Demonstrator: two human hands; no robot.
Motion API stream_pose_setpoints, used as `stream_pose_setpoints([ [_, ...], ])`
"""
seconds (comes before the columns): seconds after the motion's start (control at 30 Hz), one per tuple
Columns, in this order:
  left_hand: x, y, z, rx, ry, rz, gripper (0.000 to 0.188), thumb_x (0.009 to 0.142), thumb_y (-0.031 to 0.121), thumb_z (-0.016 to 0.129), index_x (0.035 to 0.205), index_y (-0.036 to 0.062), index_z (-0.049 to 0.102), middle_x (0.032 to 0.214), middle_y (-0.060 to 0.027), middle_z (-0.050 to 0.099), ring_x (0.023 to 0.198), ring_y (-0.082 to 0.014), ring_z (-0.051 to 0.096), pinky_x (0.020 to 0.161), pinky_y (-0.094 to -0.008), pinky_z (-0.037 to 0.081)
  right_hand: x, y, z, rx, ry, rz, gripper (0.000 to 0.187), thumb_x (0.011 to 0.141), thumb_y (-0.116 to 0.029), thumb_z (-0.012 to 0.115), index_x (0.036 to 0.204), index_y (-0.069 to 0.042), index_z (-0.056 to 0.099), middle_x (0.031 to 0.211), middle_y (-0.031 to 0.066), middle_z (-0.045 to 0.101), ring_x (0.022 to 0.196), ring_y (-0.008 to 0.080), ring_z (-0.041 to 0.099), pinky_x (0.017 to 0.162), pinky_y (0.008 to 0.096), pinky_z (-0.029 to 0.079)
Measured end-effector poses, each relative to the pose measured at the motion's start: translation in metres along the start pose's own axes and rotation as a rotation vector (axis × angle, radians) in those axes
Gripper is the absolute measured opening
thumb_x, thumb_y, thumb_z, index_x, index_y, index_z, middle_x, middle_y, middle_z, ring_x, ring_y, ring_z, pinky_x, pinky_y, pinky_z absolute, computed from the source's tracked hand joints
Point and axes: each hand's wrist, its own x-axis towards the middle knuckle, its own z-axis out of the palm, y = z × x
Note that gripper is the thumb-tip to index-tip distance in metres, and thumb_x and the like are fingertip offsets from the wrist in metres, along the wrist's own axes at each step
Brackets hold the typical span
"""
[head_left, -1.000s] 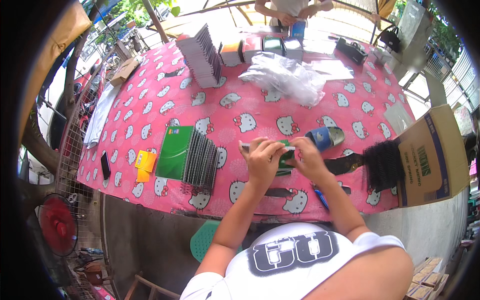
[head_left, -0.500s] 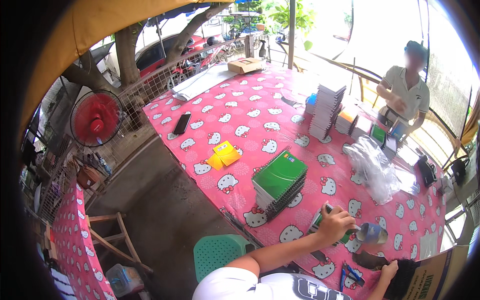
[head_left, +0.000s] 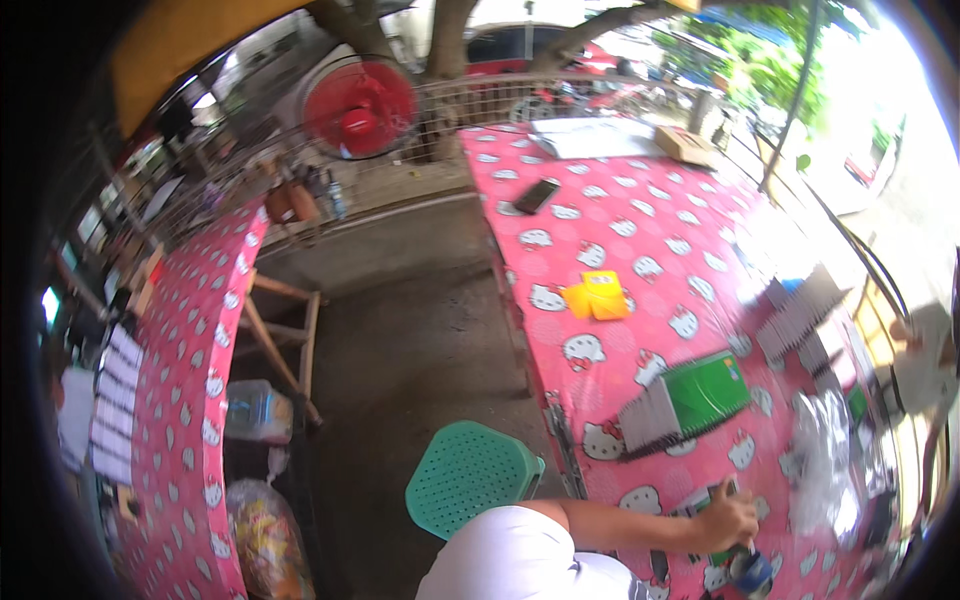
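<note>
My left hand (head_left: 728, 518) reaches over the pink table near its front edge, fingers curled around a dark object that is mostly hidden and blurred. Partly under the hand lies a green-and-white notebook (head_left: 692, 503). Just below the fingers is a blue and tan roll-shaped thing (head_left: 752, 574), close to the lower edge of the picture. A stack of green-covered spiral notebooks (head_left: 708, 392) stands farther in on the table, beyond my hand. My right hand is out of the picture.
Yellow cards (head_left: 604, 297) and a black phone (head_left: 537, 197) lie on the patterned tablecloth (head_left: 640, 240). Clear plastic (head_left: 822, 465) and tall stacks (head_left: 800, 310) are at right, near another person (head_left: 925, 355). A green stool (head_left: 470, 478) stands beside the table; a red fan (head_left: 360, 108) is behind.
The view has swung left, bringing more floor and the second table in. My right hand, the pliers and the cardboard box have left the picture. My left hand stays at the notebook.
</note>
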Motion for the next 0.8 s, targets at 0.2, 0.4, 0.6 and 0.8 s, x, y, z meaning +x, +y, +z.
stream_pose_setpoints([
  [0.2, -0.013, 0.008, -0.006, -0.115, 0.076, -0.008, 0.014, 0.071, 0.027, 0.074, 0.074, 0.0174, 0.064, 0.080, 0.0060, 0.057, 0.100, -0.0183, 0.050, 0.100, -0.0660, 0.019, -0.002, -0.124, -0.009, 0.442, -0.420, 0.095, 0.034, 0.085, -0.017, 0.063, 0.114, 0.000, 0.056, 0.091, 0.0133, 0.064, 0.075, 0.0220, 0.057, 0.068, 0.0339, 0.047],
  [0.4, -0.027, -0.026, 0.053, -0.156, 0.039, 0.071, 0.024, 0.067, 0.043, 0.071, 0.076, 0.0214, 0.069, 0.090, 0.0015, 0.066, 0.103, -0.0236, 0.055, 0.084, -0.0558, 0.039, 0.001, -0.137, -0.032, 0.666, -0.623, 0.215, 0.043, 0.094, -0.023, 0.061, 0.131, -0.002, 0.054, 0.096, 0.0094, 0.065, 0.076, 0.0133, 0.055, 0.069, 0.0279, 0.048],
  [0.6, -0.038, 0.022, -0.040, 0.084, -0.008, -0.032, 0.013, 0.071, 0.038, 0.070, 0.076, 0.0262, 0.069, 0.085, 0.0071, 0.065, 0.093, -0.0190, 0.055, 0.078, -0.0624, 0.029, -0.015, -0.158, -0.014, 0.638, -0.426, 0.013, 0.025, 0.092, -0.013, 0.062, 0.109, 0.005, 0.066, 0.085, 0.0065, 0.065, 0.072, 0.0114, 0.055, 0.063, 0.0247, 0.045],
  [0.8, -0.048, 0.042, -0.063, -0.120, 0.016, -0.285, 0.008, 0.071, 0.022, 0.073, 0.074, 0.0168, 0.068, 0.077, 0.0048, 0.060, 0.099, -0.0197, 0.052, 0.098, -0.0631, 0.021, -0.018, -0.195, -0.029, 0.539, -0.663, -0.098, 0.020, 0.089, -0.010, 0.063, 0.104, 0.004, 0.068, 0.081, 0.0055, 0.065, 0.072, 0.0121, 0.055, 0.064, 0.0248, 0.045],
])
